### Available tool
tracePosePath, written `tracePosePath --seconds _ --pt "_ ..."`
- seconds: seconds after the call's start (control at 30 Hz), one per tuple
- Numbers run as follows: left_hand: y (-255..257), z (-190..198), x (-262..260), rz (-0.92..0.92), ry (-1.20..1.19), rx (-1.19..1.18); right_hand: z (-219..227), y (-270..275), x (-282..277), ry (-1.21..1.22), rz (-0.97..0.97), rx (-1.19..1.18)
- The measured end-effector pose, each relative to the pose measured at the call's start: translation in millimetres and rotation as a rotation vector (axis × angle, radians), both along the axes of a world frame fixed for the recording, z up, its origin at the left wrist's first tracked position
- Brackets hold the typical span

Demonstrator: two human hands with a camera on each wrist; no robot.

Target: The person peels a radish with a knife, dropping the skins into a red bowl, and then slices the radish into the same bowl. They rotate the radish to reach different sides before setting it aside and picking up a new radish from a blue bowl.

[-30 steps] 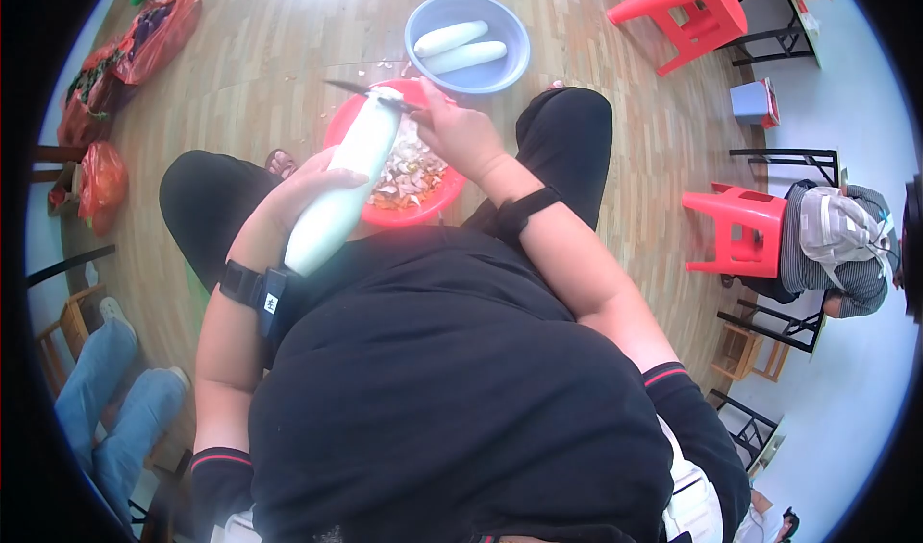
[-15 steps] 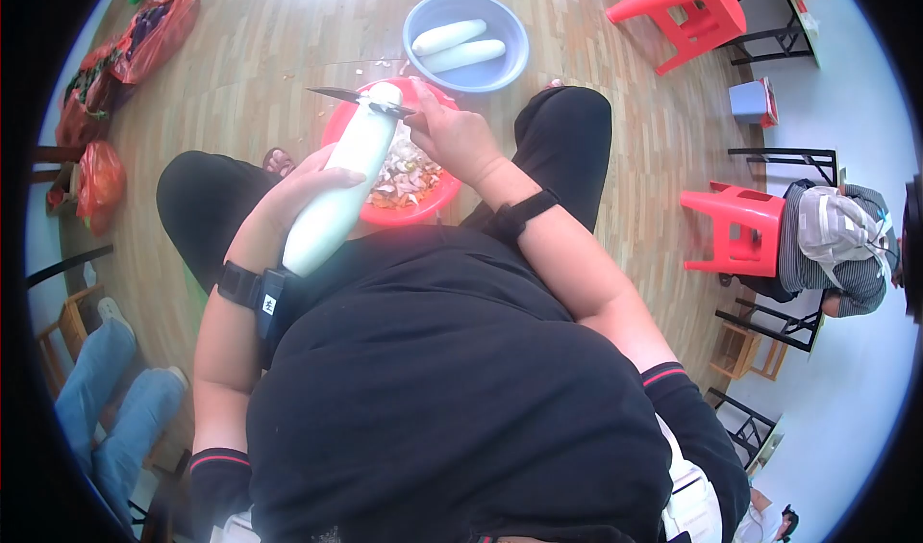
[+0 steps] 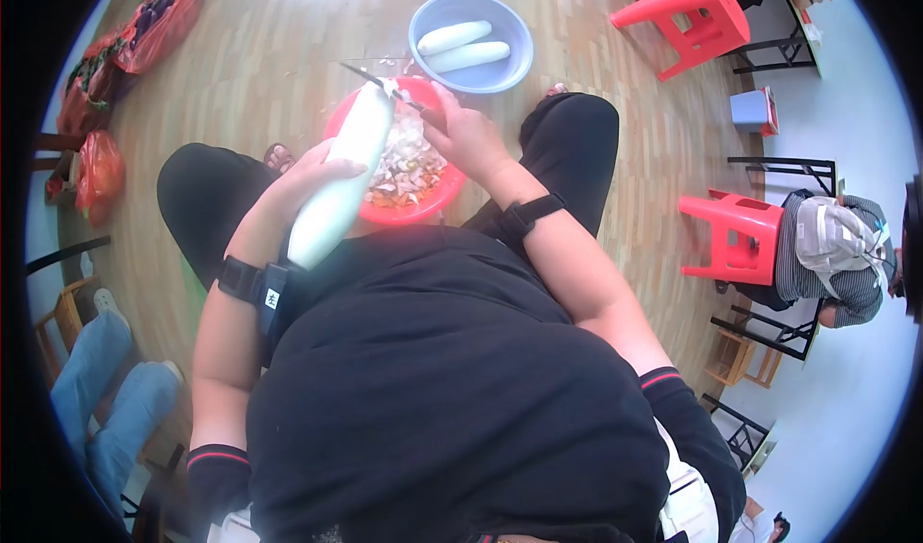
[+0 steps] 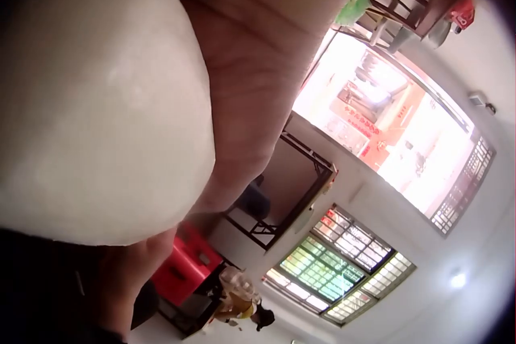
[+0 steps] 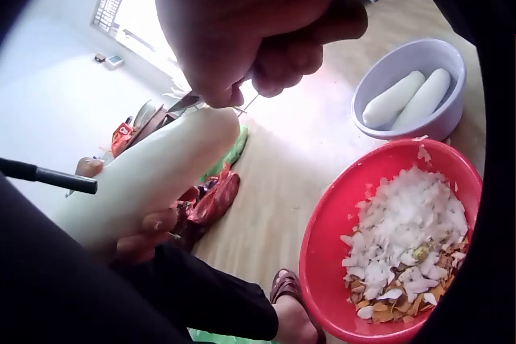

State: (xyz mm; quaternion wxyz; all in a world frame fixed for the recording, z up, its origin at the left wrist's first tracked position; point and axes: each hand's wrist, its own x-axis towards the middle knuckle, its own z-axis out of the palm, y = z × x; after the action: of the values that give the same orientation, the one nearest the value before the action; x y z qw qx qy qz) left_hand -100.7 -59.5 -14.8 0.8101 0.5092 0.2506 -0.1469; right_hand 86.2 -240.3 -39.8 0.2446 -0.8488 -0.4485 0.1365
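Note:
My left hand [image 3: 310, 179] grips a long peeled white radish [image 3: 336, 202] around its middle, tilted with its far end over a red basin. In the left wrist view the near end of the radish [image 4: 105, 118] fills the left side beside the palm. My right hand [image 3: 469, 141] holds a knife [image 3: 360, 73] whose blade crosses the radish's far tip. From the right wrist, curled fingers partly hide the knife blade [image 5: 184, 102], which lies right at the radish's end. White chips [image 5: 411, 207] and orange-brown peelings [image 5: 399, 300] lie in the red basin [image 5: 313, 251].
Beyond the red basin, a pale blue basin [image 3: 525, 52] holds two white radishes [image 3: 466, 56]. Red plastic bags [image 3: 159, 38] lie on the floor at left. Red stools [image 3: 735, 235] stand at right, one beside a seated person [image 3: 836, 245]. Another person's jeans legs [image 3: 125, 399] show at lower left.
The knife has swung to a steeper angle across the radish's tip, its point shifting away from me and to the right. The left hand keeps its grip with little movement.

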Motion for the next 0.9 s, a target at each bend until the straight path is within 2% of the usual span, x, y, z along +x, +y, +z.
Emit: tracePosePath --seconds 0.1,0.17,0.4,0.43,0.5,0.7,0.83,0.9 --pt "0 -2 1 -0.013 -0.009 0.068 14 3 -11 0.071 0.071 0.035" --pt "-2 -1 1 -0.023 -0.011 0.104 14 8 -19 -0.079 0.210 0.145" --pt "-1 12 3 -0.103 0.048 0.208 18 14 -33 -0.094 0.310 0.035" --pt "-1 12 2 -0.094 0.020 0.210 16 14 -33 -0.094 0.312 0.034" --pt "-1 9 1 -0.083 0.029 0.206 10 15 -29 -0.155 0.284 0.185" --pt "0 3 0 -0.070 0.036 0.203 10 13 -26 -0.186 0.250 0.043" --pt "0 8 0 -0.077 0.036 0.184 11 14 -22 -0.198 0.274 0.119" --pt "0 7 -2 -0.103 0.018 0.161 8 13 -15 -0.249 0.110 -0.023"
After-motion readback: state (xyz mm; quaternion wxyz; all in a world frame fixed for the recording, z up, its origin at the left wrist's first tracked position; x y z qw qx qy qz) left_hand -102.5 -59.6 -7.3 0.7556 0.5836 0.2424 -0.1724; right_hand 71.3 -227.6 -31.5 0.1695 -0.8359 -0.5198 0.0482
